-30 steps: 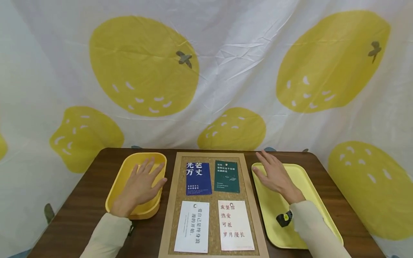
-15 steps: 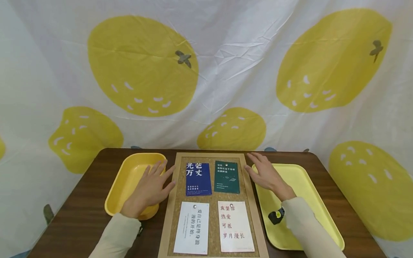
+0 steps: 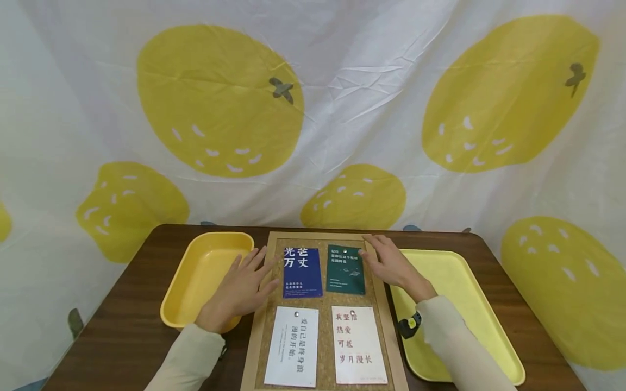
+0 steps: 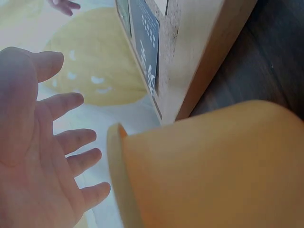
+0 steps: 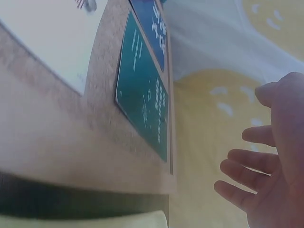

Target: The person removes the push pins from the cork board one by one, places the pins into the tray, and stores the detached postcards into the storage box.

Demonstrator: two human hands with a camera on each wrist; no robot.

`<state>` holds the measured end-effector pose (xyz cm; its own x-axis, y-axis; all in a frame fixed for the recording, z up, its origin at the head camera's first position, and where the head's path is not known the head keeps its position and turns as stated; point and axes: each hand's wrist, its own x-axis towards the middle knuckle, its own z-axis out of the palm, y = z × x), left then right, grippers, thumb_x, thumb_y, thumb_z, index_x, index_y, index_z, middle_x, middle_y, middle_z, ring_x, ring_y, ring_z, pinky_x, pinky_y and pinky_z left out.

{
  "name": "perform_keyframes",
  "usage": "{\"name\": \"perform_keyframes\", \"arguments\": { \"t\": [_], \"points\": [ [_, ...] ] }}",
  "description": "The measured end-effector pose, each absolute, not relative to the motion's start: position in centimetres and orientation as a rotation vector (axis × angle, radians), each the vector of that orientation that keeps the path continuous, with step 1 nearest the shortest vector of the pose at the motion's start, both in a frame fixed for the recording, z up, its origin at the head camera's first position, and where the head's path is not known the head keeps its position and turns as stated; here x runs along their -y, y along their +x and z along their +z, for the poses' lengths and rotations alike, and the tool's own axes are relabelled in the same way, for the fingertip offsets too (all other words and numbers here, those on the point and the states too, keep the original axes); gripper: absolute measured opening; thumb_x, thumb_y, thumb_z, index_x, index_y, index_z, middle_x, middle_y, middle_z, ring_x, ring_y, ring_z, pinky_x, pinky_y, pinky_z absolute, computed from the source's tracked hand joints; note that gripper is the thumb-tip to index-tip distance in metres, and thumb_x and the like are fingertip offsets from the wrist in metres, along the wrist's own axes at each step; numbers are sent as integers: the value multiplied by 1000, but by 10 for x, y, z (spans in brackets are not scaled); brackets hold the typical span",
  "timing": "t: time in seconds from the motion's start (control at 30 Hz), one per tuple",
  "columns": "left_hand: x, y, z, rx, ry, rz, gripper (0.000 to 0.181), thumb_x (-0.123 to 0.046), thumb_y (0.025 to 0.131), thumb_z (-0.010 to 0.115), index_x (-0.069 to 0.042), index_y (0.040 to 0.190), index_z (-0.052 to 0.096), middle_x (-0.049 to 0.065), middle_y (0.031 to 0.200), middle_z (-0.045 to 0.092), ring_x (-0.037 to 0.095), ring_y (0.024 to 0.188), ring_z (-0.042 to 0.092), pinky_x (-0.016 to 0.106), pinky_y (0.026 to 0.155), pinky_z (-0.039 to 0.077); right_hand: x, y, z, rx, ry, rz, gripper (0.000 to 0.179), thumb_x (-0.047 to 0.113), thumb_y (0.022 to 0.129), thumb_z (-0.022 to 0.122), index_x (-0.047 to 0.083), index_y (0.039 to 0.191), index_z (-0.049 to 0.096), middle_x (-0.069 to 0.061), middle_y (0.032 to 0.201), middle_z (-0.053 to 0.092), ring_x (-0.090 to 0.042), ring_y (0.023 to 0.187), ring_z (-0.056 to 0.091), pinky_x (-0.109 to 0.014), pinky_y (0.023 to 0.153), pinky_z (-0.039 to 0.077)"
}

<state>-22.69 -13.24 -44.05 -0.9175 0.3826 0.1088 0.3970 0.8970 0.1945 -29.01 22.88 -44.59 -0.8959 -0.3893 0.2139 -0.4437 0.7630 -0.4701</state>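
A wood-framed cork board (image 3: pixel 325 336) lies in the middle of the table. Pinned on it are a blue card (image 3: pixel 302 274), a green card (image 3: pixel 345 271) and two white cards, one with black writing (image 3: pixel 291 347) and one with red writing (image 3: pixel 359 347). Over the board's left edge and the yellow bin hovers my left hand (image 3: pixel 243 285), fingers spread, holding nothing. Above the board's right edge, near the green card, is my right hand (image 3: pixel 391 264), its fingers extended and nothing in them. Both wrist views show the palms bare, apart from the board.
A deep yellow bin (image 3: pixel 171 296) stands left of the board, partly under my left hand. On the right is a shallow pale yellow tray (image 3: pixel 459 282), partly covered by my right forearm. A lemon-print curtain (image 3: pixel 342 125) hangs behind the dark wooden table (image 3: pixel 122 320).
Both hands have moved inward, from above the bin and the tray toward the board's side edges. The cards and containers stay where they were.
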Motion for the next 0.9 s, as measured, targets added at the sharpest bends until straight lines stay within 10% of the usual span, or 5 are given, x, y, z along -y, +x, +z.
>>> {"name": "perform_keyframes", "arguments": {
  "t": [0.9],
  "points": [
    [111,-224,-451,3014,-754,-377,54,-41,104,46,-17,152,41,16,161,29,36,149,24,55,121,17,-179,-301,-456,2857,787,798,51,28,100,59,-1,141,52,-20,130,59,-33,108,60,-52,93,50]
  ]
}}
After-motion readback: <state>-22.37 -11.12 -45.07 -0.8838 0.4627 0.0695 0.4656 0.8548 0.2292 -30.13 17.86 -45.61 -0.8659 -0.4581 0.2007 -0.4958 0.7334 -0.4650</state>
